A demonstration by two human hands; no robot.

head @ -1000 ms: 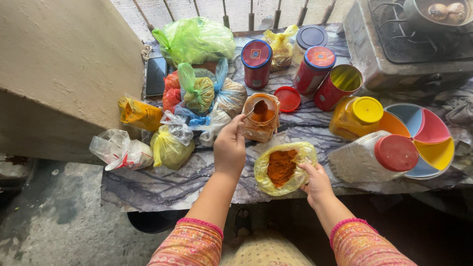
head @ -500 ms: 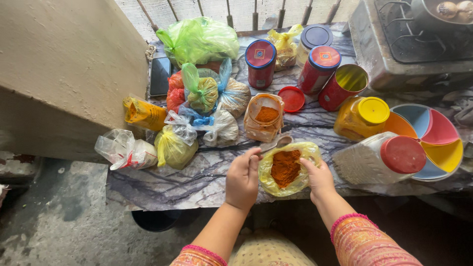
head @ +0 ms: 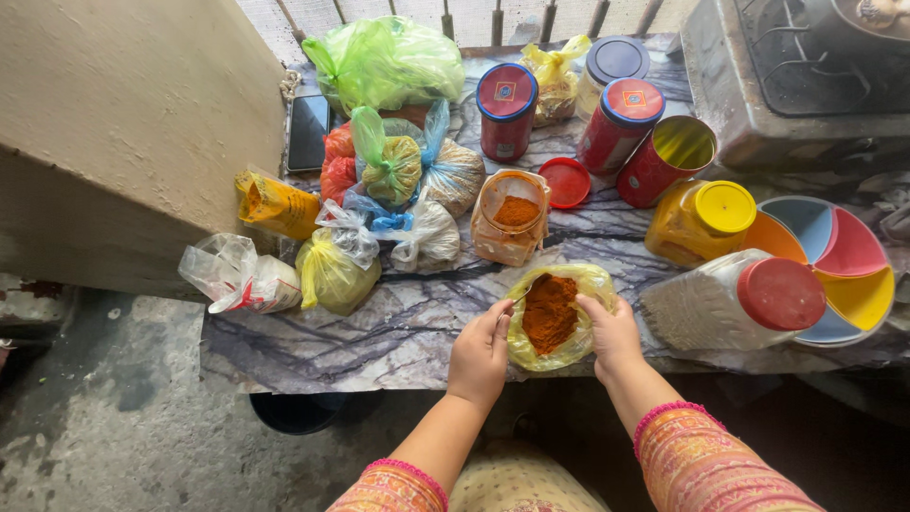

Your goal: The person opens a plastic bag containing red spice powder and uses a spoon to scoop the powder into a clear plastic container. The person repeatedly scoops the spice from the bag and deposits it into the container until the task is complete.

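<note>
- Marbled counter (head: 379, 332) beside a plastered wall, crowded with tied bags.
- Yellow bag (head: 569, 353) of orange-red powder sits at the near edge; thin and floppy, likely best gripped at its rolled rim.
- Left hand (head: 481, 353) pinches a spoon (head: 524, 292) dipped inside; right hand (head: 614, 332) grips the rim.
- Open jar (head: 512, 220) behind holds the same powder.

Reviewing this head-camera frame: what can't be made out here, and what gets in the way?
- Spoon bowl: buried in the orange powder inside the yellow bag; only a thin handle shows beside the left hand.
- Pot contents: cut off by the top edge.
- Closed red tins: lids hide what is inside.
- Right hand: its fingertips hidden behind the bag rim.
</note>
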